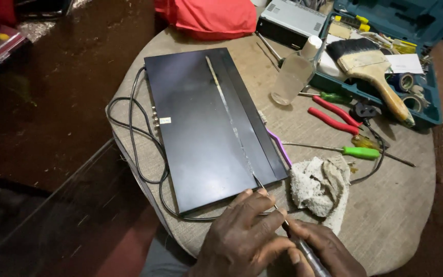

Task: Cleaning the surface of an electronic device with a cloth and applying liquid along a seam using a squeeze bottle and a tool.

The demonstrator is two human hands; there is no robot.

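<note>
1. Two hands at 6 o'clock, close together. Left hand (242,231) lies flat, fingers spread, tips pressing the near edge of the black flat device (208,125).
2. Right hand (321,251) is closed in a pinch around a thin screwdriver (283,220); its tip sits at the device's near right corner, at the lid seam.
3. Step in hand, as I judge it: working the tip at the casing edge while the left hand steadies the box. Next move likely calls for steady downward pressure and the tip kept from slipping off the seam.
4. Device lies at centre of the round counter (401,205), long axis running 12 to 6, a scratch line down its lid; black cable (134,133) loops at 9 o'clock.
5. Grey rag (321,187) just beside the hands at 3 o'clock.
6. Farther out at 2 o'clock: green-handled screwdriver (360,152), red-handled pliers (334,114), clear bottle (294,72), paintbrush (373,72) on an open teal toolbox (426,110).
</note>
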